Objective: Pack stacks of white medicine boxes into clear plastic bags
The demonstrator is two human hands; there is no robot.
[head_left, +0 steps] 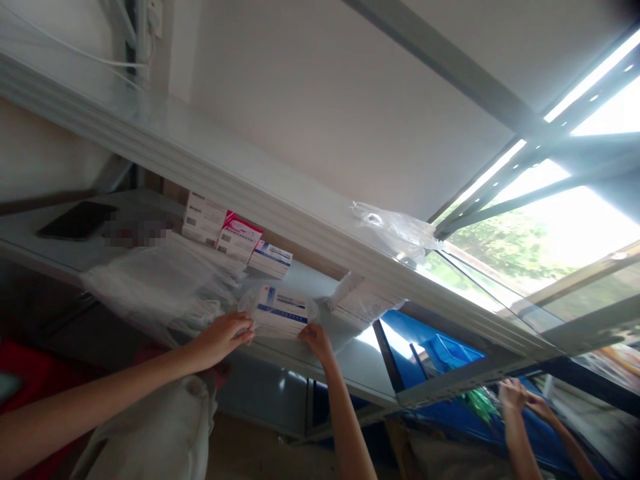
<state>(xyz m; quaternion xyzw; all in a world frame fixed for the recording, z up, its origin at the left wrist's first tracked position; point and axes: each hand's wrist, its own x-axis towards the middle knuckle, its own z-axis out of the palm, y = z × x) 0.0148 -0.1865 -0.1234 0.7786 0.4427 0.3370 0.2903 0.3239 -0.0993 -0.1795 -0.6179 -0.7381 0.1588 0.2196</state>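
Note:
A white box with blue print (283,313) lies inside a clear plastic bag (249,301) at the front of the lower shelf. My left hand (233,333) has its fingers closed at the bag's left edge. At the lower right corner, my right hand (316,341) pinches the same bag. Behind it stands a smaller white and blue box (271,259), next to a pink and white box (239,238) and a plain white box (204,220). A pile of clear plastic bags (155,283) rests left of my left hand, partly over the shelf edge.
A dark phone (79,221) lies at the shelf's left. Another bagged white package (367,301) sits right of my hands. The upper shelf (280,183) overhangs the boxes and carries a crumpled bag (395,230). Another person's hands (517,397) work near blue bins (453,350).

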